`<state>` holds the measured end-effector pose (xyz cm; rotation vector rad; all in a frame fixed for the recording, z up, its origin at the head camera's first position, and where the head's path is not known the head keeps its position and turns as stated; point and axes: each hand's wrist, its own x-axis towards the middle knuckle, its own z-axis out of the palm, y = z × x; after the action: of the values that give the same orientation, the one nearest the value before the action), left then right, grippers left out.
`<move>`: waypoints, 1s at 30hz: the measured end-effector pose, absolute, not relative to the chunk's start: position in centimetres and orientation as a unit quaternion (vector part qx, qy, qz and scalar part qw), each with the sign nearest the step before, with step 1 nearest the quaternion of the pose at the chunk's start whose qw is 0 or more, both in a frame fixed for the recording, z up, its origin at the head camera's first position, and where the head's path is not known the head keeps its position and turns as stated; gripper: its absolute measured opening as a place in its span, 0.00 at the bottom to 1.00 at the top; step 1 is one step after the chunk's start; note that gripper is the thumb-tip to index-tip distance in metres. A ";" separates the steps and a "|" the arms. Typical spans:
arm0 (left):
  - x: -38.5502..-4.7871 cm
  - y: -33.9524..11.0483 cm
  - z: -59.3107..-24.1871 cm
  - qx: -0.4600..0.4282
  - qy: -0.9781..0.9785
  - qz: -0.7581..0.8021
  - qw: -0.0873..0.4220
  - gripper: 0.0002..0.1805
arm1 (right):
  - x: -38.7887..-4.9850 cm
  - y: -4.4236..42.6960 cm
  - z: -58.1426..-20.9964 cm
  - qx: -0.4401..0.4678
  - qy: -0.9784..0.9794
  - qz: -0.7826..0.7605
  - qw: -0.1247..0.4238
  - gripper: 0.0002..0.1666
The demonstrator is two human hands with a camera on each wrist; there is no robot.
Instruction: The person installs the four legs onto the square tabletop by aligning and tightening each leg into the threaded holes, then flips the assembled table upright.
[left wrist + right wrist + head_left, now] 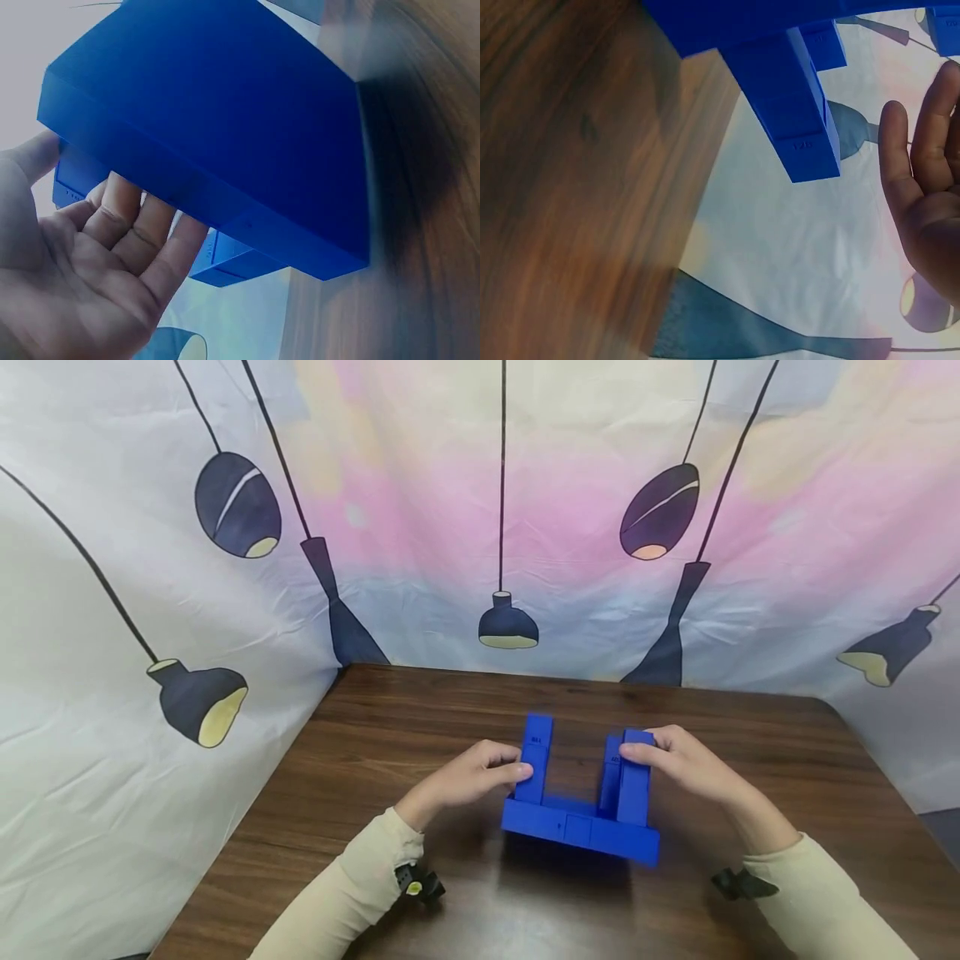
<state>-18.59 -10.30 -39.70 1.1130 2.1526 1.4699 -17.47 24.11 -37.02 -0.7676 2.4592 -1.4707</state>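
Observation:
A blue blocky structure (540, 820) is held above the table, made of a wide base bar with several posts rising from it. Small raised marks show on some posts. My left hand (465, 772) grips the left post, thumb on its near face; the left wrist view shows its fingers (124, 206) curled behind the structure's broad flat face (210, 112). On the far right post (634, 785) lies the thumb of my right hand (697, 764), with the index finger behind its top. In the right wrist view, the visible fingers (896, 150) are fairly straight, apart from the posts.
Below is a dark brown wood-grain table (360, 727). A pale cloth backdrop (442, 510) printed with hanging lamps stands behind and along the sides. Small black devices (420, 885) are strapped at both sleeved wrists.

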 end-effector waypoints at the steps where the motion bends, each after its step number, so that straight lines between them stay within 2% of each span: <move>1: -18.7 -10.3 -39.6 0.383 0.749 0.519 0.153 0.25 | -17.7 24.0 -37.1 -0.249 0.821 -0.505 0.094 0.29; 5: -19.2 -10.2 -39.5 0.351 0.747 0.544 0.150 0.29 | -18.8 23.3 -37.4 -0.218 0.780 -0.570 0.138 0.30; 14: -20.4 -9.6 -40.0 0.246 0.700 0.625 0.242 0.21 | -20.8 22.6 -38.9 -0.105 0.711 -0.656 0.232 0.28; 19: -20.8 -9.3 -40.5 0.204 0.690 0.645 0.258 0.22 | -21.6 22.4 -39.5 -0.039 0.726 -0.644 0.238 0.34; 22: -21.0 -9.0 -40.8 0.182 0.692 0.651 0.253 0.23 | -22.0 22.4 -39.7 -0.021 0.738 -0.630 0.242 0.32; 26: -21.2 -8.7 -41.1 0.157 0.705 0.649 0.238 0.23 | -22.4 22.3 -40.0 -0.029 0.720 -0.640 0.267 0.51; 30: -21.3 -8.4 -41.3 0.140 0.710 0.650 0.230 0.22 | -22.7 22.3 -40.3 -0.034 0.693 -0.663 0.282 0.27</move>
<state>-21.33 -8.39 -41.25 0.3840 1.9537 1.7886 -22.71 22.31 -40.26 -0.0921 1.8562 -1.7758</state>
